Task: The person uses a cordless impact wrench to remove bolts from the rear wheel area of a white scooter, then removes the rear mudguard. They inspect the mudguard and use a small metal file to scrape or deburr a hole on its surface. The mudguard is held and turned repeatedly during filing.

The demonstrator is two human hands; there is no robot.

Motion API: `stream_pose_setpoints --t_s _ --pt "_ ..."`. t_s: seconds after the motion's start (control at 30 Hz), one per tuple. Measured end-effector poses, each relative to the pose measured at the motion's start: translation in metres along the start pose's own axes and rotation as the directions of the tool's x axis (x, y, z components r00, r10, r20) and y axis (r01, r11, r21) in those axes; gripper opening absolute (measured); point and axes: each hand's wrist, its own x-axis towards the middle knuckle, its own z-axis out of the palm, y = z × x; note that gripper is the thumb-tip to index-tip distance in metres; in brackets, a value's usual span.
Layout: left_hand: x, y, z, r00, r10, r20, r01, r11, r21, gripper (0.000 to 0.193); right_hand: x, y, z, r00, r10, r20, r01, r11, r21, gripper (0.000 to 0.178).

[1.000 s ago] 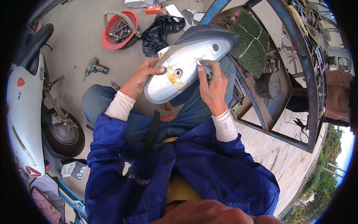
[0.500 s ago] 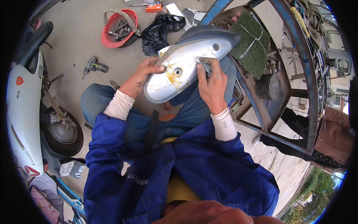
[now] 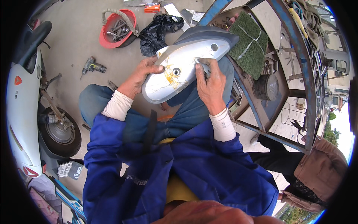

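Note:
A silver, elongated scooter cover panel (image 3: pixel 166 87) with a dark rear part lies slanted across my raised knee. It has round holes, yellowish streaks and scratches. My left hand (image 3: pixel 138 76) is closed on its left edge, thumb on the silver face and fingers behind. On the right part of the panel, beside a small light round spot, my right hand (image 3: pixel 212 84) is curled. Its thumb and forefinger are pinched together at the surface, with a little grey piece partly showing between them; what it is, I cannot make out.
A cordless drill (image 3: pixel 93 66) and a red hard hat (image 3: pixel 108 42) of metal tools lie ahead, near a black plastic bag (image 3: pixel 156 31). A white scooter (image 3: pixel 26 112) stands left. Right are a blue metal frame (image 3: pixel 309 71), green turf (image 3: pixel 249 44) and a person in brown (image 3: pixel 320 171).
Both hands keep their hold, and the right fingertips have barely shifted on the panel. The view has moved slightly. At the right, the person in brown has come closer, and dark scissors now show.

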Motion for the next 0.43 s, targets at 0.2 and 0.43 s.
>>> stream_pose_setpoints --t_s 0.2,0.43 --pt "-0.002 0.006 0.004 1.0 0.01 -0.029 -0.009 1.0 0.019 0.072 -0.008 0.01 0.0 0.998 -0.009 -0.062 0.009 1.0 -0.005 0.017" --pt "0.004 -0.004 -0.006 0.998 0.04 -0.055 -0.036 0.997 0.075 0.084 0.012 0.012 -0.003 0.997 0.004 -0.072 -0.012 0.994 -0.108 0.022"
